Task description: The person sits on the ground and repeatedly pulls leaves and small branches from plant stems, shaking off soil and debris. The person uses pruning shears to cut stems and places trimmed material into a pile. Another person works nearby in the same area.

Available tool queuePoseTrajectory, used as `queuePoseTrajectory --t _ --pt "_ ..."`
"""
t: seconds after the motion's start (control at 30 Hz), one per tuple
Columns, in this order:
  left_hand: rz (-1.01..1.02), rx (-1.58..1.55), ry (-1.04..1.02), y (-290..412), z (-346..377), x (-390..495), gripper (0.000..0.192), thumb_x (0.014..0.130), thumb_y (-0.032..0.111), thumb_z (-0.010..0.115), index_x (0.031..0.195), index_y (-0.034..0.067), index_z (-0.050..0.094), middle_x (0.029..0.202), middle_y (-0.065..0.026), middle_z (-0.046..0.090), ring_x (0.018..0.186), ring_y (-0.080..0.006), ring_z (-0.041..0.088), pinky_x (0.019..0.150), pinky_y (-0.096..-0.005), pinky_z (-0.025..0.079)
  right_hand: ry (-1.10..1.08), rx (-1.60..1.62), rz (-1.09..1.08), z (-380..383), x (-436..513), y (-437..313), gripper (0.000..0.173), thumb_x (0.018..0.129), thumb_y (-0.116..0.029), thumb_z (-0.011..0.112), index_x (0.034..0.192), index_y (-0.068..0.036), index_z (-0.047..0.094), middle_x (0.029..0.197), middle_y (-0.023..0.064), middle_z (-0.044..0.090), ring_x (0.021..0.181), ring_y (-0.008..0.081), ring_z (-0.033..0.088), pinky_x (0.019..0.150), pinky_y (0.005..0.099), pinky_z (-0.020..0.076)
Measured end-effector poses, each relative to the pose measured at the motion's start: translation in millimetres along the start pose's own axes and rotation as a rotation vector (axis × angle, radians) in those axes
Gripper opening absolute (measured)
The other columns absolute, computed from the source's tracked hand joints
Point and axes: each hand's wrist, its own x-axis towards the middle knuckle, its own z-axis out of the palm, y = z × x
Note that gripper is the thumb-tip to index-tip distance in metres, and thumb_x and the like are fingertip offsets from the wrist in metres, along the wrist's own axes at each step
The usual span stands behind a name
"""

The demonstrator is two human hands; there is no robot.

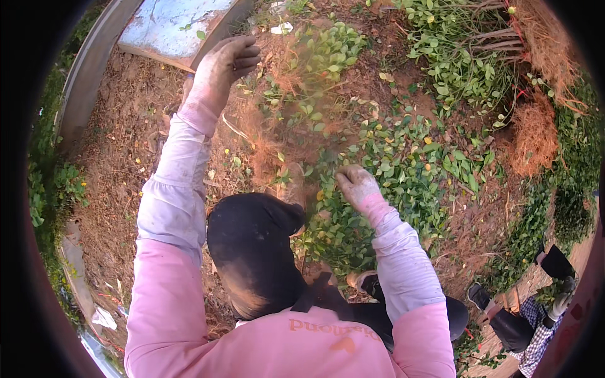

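My left hand, in a soiled glove, is raised near the corner of a pale blue-painted slab. Its fingers are curled, and whether they hold anything is hidden. Over a spread of cut green leaves hovers my right hand, also in a dirty glove, thumb and fingers drawn together. No held thing shows clearly there. Between the hands, reddish roots and a leafy seedling lie on the soil, partly blurred. My bent knee in dark trousers is below.
Bundled seedlings with bare roots and red ties lie at the upper right, near another root clump. At lower right a person in a checked sleeve holds leafy stems. A concrete kerb runs along the left.
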Motion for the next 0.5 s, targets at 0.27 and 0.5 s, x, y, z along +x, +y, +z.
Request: queuePoseTrajectory --t 0.27,0.5 --pt "-0.517 0.723 0.151 -276.4 -29.6 64.7 0.061 0.084 0.041 0.063 0.13 0.001 0.054 0.116 -0.0205 0.065 0.109 -0.0301 0.062 0.091 -0.0373 0.049 -0.396 0.192 0.235 61.8 -60.8 35.4 0.033 0.091 -0.03 0.057 0.11 -0.004 0.066 0.112 0.0202 0.064 0.105 0.0357 0.061 0.092 0.0403 0.0468" --pt "-0.093 1.083 0.059 -183.3 62.4 42.9 0.045 0.093 0.04 0.053 0.121 0.007 0.059 0.108 -0.0217 0.066 0.102 -0.0367 0.063 0.087 -0.0446 0.05 -0.069 0.156 0.336 23.2 -114.1 55.7 0.032 0.089 -0.027 0.06 0.106 -0.002 0.067 0.106 0.0169 0.066 0.099 0.0326 0.063 0.088 0.0386 0.0494"
